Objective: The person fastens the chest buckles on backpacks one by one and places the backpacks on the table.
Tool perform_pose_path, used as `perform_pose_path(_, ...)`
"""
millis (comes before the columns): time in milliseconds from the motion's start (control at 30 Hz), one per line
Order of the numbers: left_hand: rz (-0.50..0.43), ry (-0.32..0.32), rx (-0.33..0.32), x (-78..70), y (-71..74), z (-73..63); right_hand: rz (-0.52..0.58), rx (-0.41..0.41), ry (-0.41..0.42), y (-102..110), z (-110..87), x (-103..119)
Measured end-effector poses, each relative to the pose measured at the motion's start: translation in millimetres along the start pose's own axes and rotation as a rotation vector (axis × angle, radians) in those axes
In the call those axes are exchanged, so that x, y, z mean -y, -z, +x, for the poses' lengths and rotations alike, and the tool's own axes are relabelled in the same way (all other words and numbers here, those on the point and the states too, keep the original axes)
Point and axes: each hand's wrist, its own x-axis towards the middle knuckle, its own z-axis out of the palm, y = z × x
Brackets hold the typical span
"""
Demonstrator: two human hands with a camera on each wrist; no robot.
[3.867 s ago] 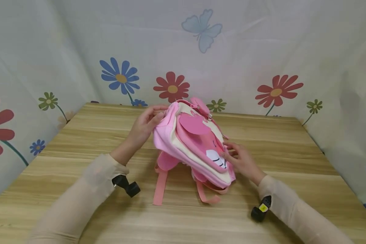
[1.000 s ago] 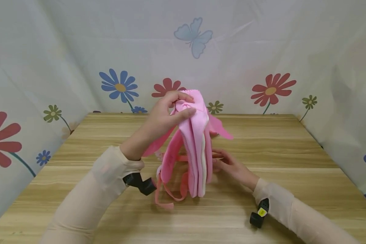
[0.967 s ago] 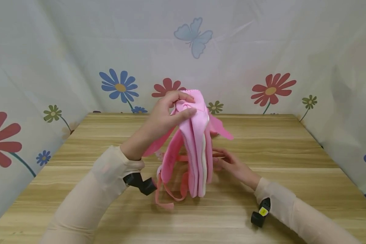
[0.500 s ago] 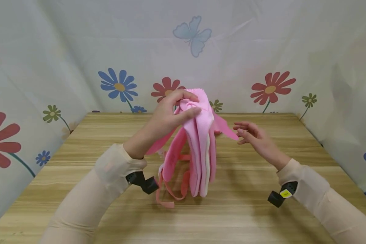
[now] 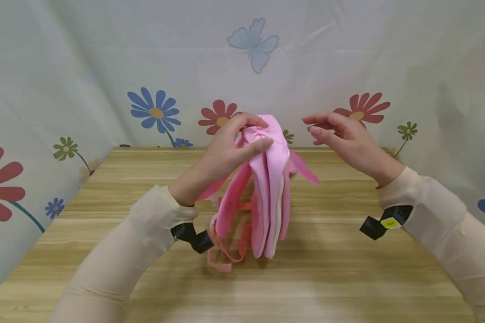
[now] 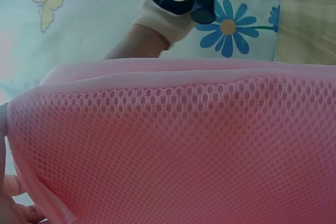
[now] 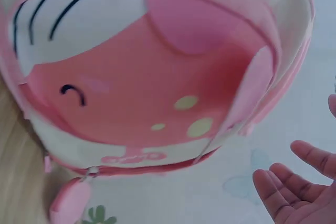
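Note:
A small pink backpack (image 5: 272, 193) stands edge-on to me on the wooden table. My left hand (image 5: 230, 146) grips its top end, thumb on the near side and fingers over the far side. To the right, my right hand (image 5: 349, 141) is raised in the air, apart from the bag, fingers loosely bent with nothing in them. In the left wrist view the bag's pink mesh back (image 6: 184, 145) fills most of the picture. The right wrist view has its printed front (image 7: 147, 87), with a closed eye and white patch, and a pink pendant (image 7: 71, 200) at the zip.
Shoulder straps (image 5: 230, 206) hang from the bag's left side, a loose strap end (image 5: 220, 268) reaching the table. A pink flap (image 5: 305, 169) sticks out to the right. Behind the wooden table (image 5: 347, 278) hangs a white cloth (image 5: 307, 67) printed with flowers and a butterfly.
Earlier the bag was tilted with its front showing; now it is edge-on. My right hand has left the bag's lower front and risen up and right. My left hand keeps hold, shifting slightly right.

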Motion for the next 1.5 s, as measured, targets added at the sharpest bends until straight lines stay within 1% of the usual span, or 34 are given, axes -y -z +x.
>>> perform_pose_path(100,-0.021,-0.001,-0.007,0.0,-0.5,1.0,-0.032,0.048,0.014,0,9.8,17)
perform_pose_path(200,-0.048,-0.007,-0.003,0.3,-1.1,2.1,-0.055,0.112,0.028,-2,20.1,29)
perform_pose_path(333,-0.078,-0.020,0.001,1.1,-1.5,3.3,-0.064,0.194,0.049,-9,32.1,36)
perform_pose_path(500,-0.113,-0.040,0.005,2.6,-2.2,4.1,-0.079,0.244,0.042,-14,36.5,40)
perform_pose_path(633,-0.124,-0.057,-0.007,6.2,-1.3,2.9,-0.082,0.252,0.023,-17,34.1,40)
perform_pose_path(833,-0.058,-0.065,-0.041,11.0,4.4,-2.8,-0.106,0.229,0.011,-18,28.8,38)
perform_pose_path(1000,-0.002,-0.089,-0.066,14.9,10.8,-9.8,-0.113,0.237,0.023,-17,28.1,37)
perform_pose_path(1167,0.019,-0.080,-0.088,22.5,16.2,-18.5,-0.115,0.234,0.022,-18,27.4,35)
perform_pose_path(1300,0.030,-0.076,-0.127,30.1,20.6,-28.5,-0.123,0.231,0.015,-19,27.0,35)
perform_pose_path(1400,0.052,-0.094,-0.174,37.0,23.2,-34.9,-0.133,0.231,0.011,-20,26.4,35)
perform_pose_path(1500,0.063,-0.108,-0.206,43.1,25.7,-40.0,-0.146,0.231,0.006,-19,25.9,35)
